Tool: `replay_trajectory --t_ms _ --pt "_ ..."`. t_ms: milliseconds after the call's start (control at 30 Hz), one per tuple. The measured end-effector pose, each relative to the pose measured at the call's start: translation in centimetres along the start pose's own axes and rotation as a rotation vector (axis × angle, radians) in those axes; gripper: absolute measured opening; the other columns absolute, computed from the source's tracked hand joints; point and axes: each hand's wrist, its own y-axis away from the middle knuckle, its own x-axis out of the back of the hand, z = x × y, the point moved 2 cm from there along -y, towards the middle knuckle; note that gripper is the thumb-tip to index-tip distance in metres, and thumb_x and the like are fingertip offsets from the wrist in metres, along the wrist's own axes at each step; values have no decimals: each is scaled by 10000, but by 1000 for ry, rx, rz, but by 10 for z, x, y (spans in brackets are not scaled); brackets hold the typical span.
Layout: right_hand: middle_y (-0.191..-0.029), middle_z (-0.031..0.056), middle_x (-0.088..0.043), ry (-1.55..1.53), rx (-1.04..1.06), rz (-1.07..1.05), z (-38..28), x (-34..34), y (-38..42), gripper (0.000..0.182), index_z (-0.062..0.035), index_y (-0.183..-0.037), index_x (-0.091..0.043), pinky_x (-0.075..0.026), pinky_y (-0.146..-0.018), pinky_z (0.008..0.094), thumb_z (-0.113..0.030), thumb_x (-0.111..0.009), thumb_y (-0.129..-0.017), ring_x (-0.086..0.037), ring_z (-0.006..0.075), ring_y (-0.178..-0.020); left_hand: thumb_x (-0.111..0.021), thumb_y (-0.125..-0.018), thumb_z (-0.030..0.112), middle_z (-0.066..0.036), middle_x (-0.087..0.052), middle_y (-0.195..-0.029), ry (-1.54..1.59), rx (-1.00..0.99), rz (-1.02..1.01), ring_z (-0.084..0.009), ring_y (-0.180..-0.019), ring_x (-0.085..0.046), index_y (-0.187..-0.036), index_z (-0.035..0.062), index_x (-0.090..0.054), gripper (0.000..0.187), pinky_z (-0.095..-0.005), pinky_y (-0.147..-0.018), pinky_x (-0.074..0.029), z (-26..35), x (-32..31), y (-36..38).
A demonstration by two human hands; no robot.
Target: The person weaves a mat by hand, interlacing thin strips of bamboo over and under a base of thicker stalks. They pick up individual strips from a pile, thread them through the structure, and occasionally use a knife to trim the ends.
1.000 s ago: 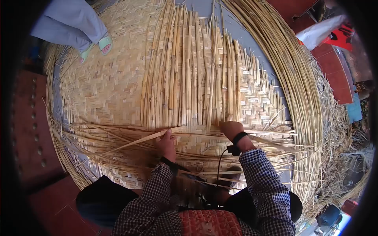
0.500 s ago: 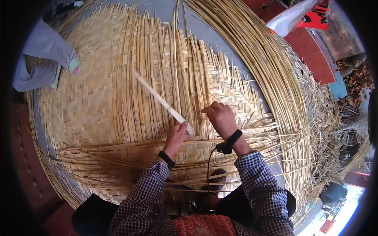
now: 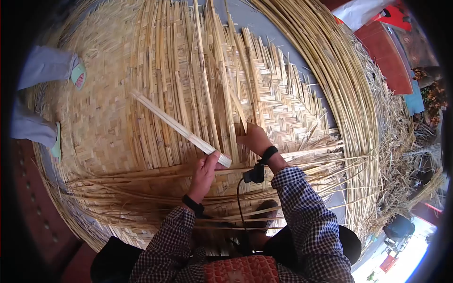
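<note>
One pale split reed [image 3: 177, 126] is pinched in the left hand [image 3: 203, 177]. The right hand [image 3: 256, 140] touches a thin strip [image 3: 238, 107] over the woven mat [image 3: 101, 118]; I cannot tell its grip.

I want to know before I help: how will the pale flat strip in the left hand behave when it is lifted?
The pale flat strip probably stays fairly stiff, since it juts nearly straight from the left hand. It looks thin, so likely light.

Pale flat strip [image 3: 177, 126] slanting over woven mat [image 3: 101, 118].
</note>
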Motion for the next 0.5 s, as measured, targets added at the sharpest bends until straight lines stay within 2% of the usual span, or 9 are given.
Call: replay_trajectory --t_ms 33,133,200,267,300,367,433,467,500 --pt "-894 163 -713 -70 -26 53 -14 8 15 298 -55 -1039 -696 -557 -744 402 -194 -765 -784 -711 315 -841 -491 -1058 327 -90 -713 -973 16 6 12 -141 -851 -673 -1110 -52 -676 425 -295 -805 -553 -1 0 -2" --pt "-908 148 -686 -220 299 236 -15 11 54 268 -62 -1032 -697 -554 -736 395 -186 -783 -810 -698 297 -838 -495 -1059 275 -55 -696 -957 -219 -26 0 -115 -791 -643 -1135 -32 -676 365 -266 -766 -542 2 -3 -12" --pt "-938 109 -679 -194 307 111 -3 9 74 358 -60 -1120 -678 -556 -765 377 -215 -802 -822 -685 270 -879 -525 -1046 179 -17 -660 -897 -67 -37 30 -59 -758 -604 -1170 3 -659 254 -224 -706 -510 -4 -14 -27" --pt "-1006 88 -715 -87 346 -6 -3 6 89 482 -48 -1204 -660 -564 -815 341 -271 -828 -812 -698 205 -946 -545 -1033 149 -15 -646 -892 -161 -68 -99 -79 -755 -608 -1169 21 -654 216 -256 -733 -528 -6 -26 -44" --pt "-1118 134 -683 -68 436 -83 -3 5 91 663 -32 -1316 -574 -567 -856 368 -416 -795 -823 -671 244 -1061 -572 -1027 218 -50 -656 -939 -209 -164 -176 -128 -836 -633 -1144 35 -654 231 -298 -777 -541 -55 -19 -66" --pt "-1234 177 -625 -255 352 -39 -21 24 88 729 -13 -1354 -523 -558 -896 398 -478 -755 -844 -628 285 -1153 -558 -1026 366 -123 -678 -1057 -262 178 -211 -208 -990 -657 -1164 21 -617 377 -334 -852 -551 -43 -18 -64" --pt "-1412 237 -493 -457 181 19 -30 57 80 800 15 -1407 -443 -524 -978 442 -527 -703 -879 -530 346 -1298 -531 -1033 407 -135 -675 -1093 -79 180 -86 -216 -1015 -664 -1187 18 -600 424 -328 -859 -562 -20 -18 -42" --pt "-1335 229 -565 -123 178 188 -14 69 78 692 -5 -1370 -497 -529 -946 450 -491 -672 -910 -572 372 -1232 -517 -1040 410 -130 -668 -1104 -35 128 -38 -212 -1013 -668 -1201 17 -596 432 -317 -853 -571 -14 -1 -29" --pt "-1256 208 -608 220 134 90 19 70 70 598 -32 -1322 -543 -537 -905 456 -455 -662 -916 -598 371 -1166 -502 -1048 413 -125 -662 -1115 6 76 7 -208 -1012 -671 -1216 17 -592 440 -305 -847 -579 -8 19 -16"
